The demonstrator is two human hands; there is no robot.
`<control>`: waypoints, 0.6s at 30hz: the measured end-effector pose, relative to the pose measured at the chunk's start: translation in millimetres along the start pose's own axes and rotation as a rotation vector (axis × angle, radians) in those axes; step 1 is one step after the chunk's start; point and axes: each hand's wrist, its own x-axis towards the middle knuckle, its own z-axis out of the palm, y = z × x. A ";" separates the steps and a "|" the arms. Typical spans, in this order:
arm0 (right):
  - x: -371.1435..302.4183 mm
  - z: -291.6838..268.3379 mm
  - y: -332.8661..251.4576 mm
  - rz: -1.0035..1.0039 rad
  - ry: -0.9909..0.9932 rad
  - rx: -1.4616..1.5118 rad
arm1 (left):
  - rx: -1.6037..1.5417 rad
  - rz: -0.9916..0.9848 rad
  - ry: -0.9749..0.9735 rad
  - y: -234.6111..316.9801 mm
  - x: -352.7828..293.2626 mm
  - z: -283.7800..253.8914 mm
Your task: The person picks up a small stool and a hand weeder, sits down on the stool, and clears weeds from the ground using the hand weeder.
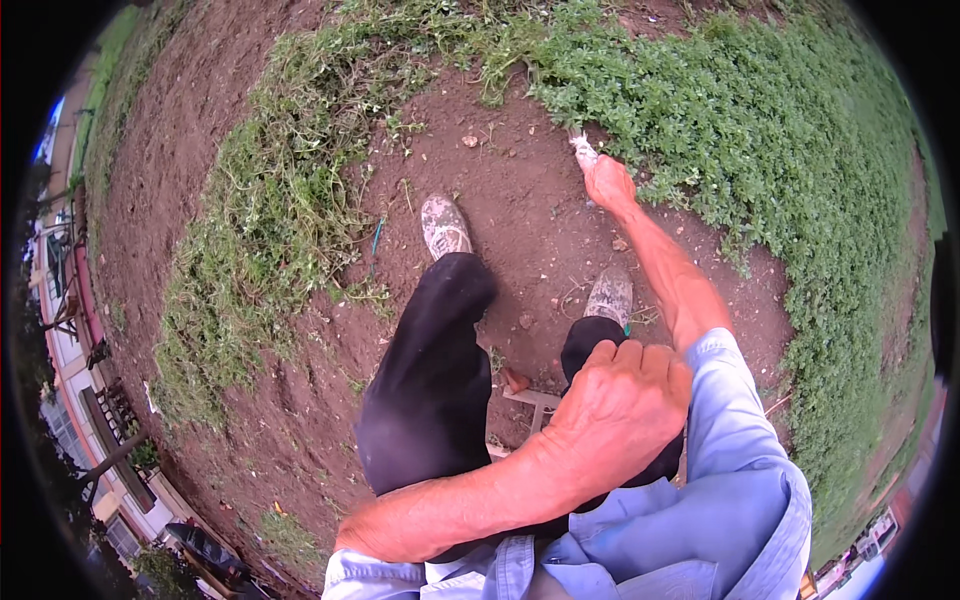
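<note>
Where bare brown soil (530, 235) meets low leafy green plants (745, 120), the right hand (608, 183) grips a white-wrapped handle (583, 152).
The handle's far end is at the plants' edge, beyond the camouflage-patterned shoes (445, 228); the left hand (622, 400) is curled beside the light-blue right sleeve (735, 405), palm hidden, so I cannot tell whether it holds anything.

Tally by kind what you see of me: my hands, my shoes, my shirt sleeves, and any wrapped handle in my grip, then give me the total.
Hands: 2, left hand and right hand
Shoes: 2, left shoe and right shoe
Sleeves: 2, left sleeve and right sleeve
Handles: 1, white-wrapped handle in the right hand
Total: 7
</note>
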 end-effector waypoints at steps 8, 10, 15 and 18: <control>-12.5 19.9 39.0 0.065 0.021 0.007 | 0.016 -0.017 -0.037 -2.0 14.8 -5.2; -83.1 37.3 89.4 0.108 -0.019 0.027 | 0.026 -0.051 -0.055 -3.4 9.7 -9.4; -181.0 22.1 114.0 0.252 -0.102 -0.028 | 0.067 -0.050 -0.078 -4.1 8.4 -13.4; -175.4 23.2 119.6 0.273 -0.091 -0.079 | 0.035 -0.012 -0.109 2.9 6.4 -9.5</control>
